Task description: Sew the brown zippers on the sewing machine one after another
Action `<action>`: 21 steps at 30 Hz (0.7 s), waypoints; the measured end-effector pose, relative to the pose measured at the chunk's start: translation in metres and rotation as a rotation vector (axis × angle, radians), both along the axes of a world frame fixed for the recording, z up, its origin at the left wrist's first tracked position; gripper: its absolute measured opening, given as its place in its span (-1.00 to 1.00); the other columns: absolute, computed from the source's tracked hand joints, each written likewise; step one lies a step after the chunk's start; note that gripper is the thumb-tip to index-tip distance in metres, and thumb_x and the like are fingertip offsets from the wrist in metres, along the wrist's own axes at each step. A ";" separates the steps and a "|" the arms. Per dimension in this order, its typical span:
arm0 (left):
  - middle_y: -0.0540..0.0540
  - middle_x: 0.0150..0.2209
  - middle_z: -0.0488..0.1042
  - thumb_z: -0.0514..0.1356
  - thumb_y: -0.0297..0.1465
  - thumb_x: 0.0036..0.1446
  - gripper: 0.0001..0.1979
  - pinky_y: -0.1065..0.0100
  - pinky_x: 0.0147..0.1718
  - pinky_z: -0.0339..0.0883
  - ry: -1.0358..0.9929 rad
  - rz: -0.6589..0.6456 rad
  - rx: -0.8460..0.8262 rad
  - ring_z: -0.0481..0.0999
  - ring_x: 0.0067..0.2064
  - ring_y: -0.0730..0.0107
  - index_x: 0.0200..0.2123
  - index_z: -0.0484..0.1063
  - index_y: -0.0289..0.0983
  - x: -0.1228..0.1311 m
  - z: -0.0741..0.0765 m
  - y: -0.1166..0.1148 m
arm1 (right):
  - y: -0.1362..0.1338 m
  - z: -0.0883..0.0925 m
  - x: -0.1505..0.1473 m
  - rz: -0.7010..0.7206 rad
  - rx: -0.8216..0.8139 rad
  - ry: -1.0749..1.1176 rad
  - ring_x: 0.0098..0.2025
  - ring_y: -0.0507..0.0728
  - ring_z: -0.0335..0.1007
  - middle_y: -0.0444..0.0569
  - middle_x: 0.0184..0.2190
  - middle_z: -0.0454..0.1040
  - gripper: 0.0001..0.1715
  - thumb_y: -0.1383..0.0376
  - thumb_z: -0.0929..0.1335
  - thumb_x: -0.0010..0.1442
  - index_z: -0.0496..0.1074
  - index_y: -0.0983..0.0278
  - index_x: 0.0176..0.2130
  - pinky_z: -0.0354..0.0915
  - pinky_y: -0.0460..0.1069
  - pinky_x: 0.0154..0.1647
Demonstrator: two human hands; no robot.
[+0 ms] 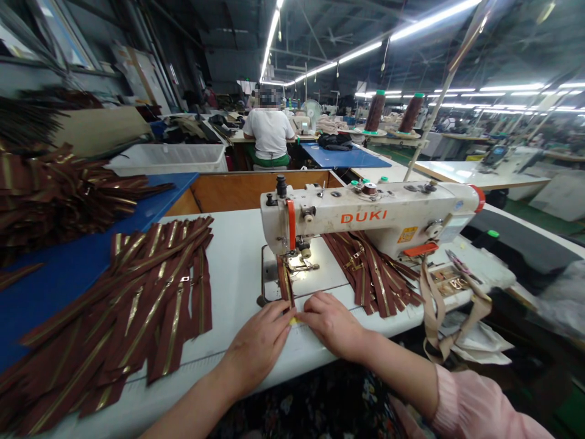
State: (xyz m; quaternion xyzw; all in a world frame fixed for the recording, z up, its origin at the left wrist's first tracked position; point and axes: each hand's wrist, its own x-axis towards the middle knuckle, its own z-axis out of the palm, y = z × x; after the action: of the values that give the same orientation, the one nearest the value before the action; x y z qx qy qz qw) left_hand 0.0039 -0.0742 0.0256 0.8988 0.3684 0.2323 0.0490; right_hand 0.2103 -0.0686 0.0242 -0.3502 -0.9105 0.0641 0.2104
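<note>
Left hand (260, 342) flat on brown zipper (286, 286) below sewing machine (365, 216), right hand (331, 323) flat alongside, pressing worktop (237, 262)

Left hand (258, 341), right hand (333, 323), seemingly flat on brown zipper (285, 285)

Head view looks forward-down (close) over the sewing machine (365, 221).

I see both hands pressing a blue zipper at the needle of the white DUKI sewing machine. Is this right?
Not quite: the head view shows the zipper is brown, not blue. The left hand and right hand do press it at the DUKI sewing machine.
</note>
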 end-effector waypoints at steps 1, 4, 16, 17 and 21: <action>-0.18 -0.06 0.45 -0.05 -0.48 0.24 -0.69 0.15 -0.02 0.40 0.001 0.000 0.002 0.43 -0.01 0.21 -0.05 0.41 -0.27 -0.001 -0.001 0.000 | 0.003 0.000 0.002 0.025 -0.028 0.047 -0.19 0.14 0.24 0.00 -0.27 0.41 -0.72 0.41 0.25 0.27 0.46 0.21 -0.09 0.23 0.01 -0.16; -0.18 -0.04 0.44 -0.04 -0.50 0.23 -0.67 0.14 -0.01 0.40 0.005 -0.001 0.007 0.42 0.01 0.20 -0.01 0.39 -0.26 -0.002 -0.005 0.001 | 0.016 -0.001 0.001 0.009 -0.092 0.185 -0.20 0.11 0.28 -0.01 -0.30 0.42 -0.71 0.46 0.26 0.22 0.49 0.23 -0.13 0.25 -0.02 -0.16; -0.21 -0.05 0.44 -0.07 -0.51 0.22 -0.65 0.11 0.01 0.38 0.031 -0.021 0.016 0.40 0.02 0.18 0.00 0.38 -0.29 -0.001 -0.001 -0.001 | 0.049 0.005 -0.024 -0.129 0.040 -0.078 -0.21 0.16 0.25 0.02 -0.34 0.40 -0.82 0.33 0.28 0.27 0.48 0.30 -0.20 0.22 0.00 -0.21; -0.21 -0.05 0.44 -0.07 -0.50 0.23 -0.66 0.12 0.02 0.37 0.035 -0.023 0.017 0.40 0.02 0.18 -0.01 0.38 -0.29 -0.001 -0.001 -0.001 | 0.048 0.005 -0.024 -0.135 0.048 -0.099 -0.22 0.15 0.24 0.01 -0.34 0.40 -0.82 0.33 0.28 0.27 0.48 0.29 -0.21 0.21 0.00 -0.23; -0.21 -0.03 0.44 -0.08 -0.46 0.26 -0.66 0.12 0.04 0.35 0.044 -0.029 0.014 0.39 0.04 0.18 0.00 0.38 -0.29 -0.001 -0.001 0.000 | 0.046 0.005 -0.024 -0.146 0.055 -0.119 -0.22 0.15 0.23 0.01 -0.34 0.40 -0.81 0.32 0.28 0.28 0.49 0.29 -0.23 0.20 0.00 -0.25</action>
State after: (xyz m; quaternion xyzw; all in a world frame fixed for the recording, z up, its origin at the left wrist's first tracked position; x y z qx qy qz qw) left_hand 0.0026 -0.0745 0.0249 0.9093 0.3546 0.2144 0.0379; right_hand 0.1860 -0.0227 0.0288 -0.4128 -0.8949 0.0024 0.1696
